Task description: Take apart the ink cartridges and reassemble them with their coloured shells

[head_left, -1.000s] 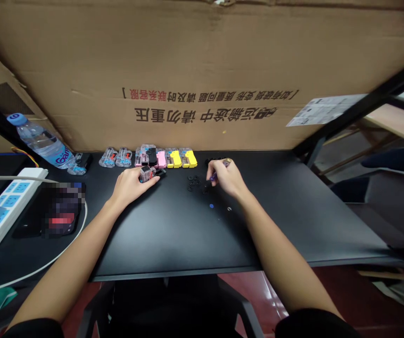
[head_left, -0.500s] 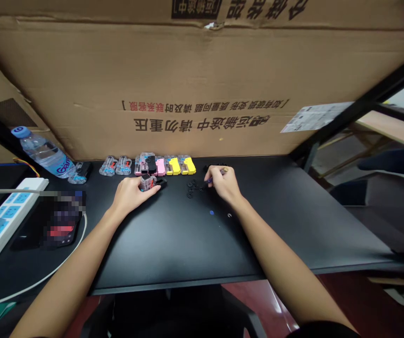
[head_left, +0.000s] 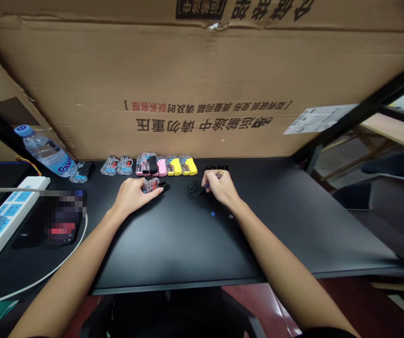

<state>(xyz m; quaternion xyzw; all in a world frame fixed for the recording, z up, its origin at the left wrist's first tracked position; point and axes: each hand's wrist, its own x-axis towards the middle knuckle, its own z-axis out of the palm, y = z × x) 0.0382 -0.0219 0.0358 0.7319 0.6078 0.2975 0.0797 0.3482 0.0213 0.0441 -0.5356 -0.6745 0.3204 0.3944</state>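
Observation:
My left hand (head_left: 131,193) is closed around a small clear plastic case (head_left: 150,184) with red parts inside; a black piece sticks out on its right. Pinched in my right hand (head_left: 221,188) is a slim pen-like tool (head_left: 207,186), purple with a gold end; its exact kind is not clear. The tool's dark lower tip points down at several small black rings (head_left: 190,190) on the table. Behind the right hand lies a row of small black parts (head_left: 217,167). A blue disc (head_left: 213,214) and a small pale C-shaped piece (head_left: 230,217) lie nearer to me.
Along the cardboard box (head_left: 202,84) stand clear cases, some with yellow parts (head_left: 189,165), others with pink and black ones. At left are a water bottle (head_left: 49,152), a white power strip (head_left: 10,220), a phone (head_left: 63,218) and a white cable. The table's front edge (head_left: 181,286) runs below.
My right hand has shifted slightly left with the tool, which stands a little more upright over the rings. My left hand still holds the clear case, barely moved. The whole view has shifted slightly.

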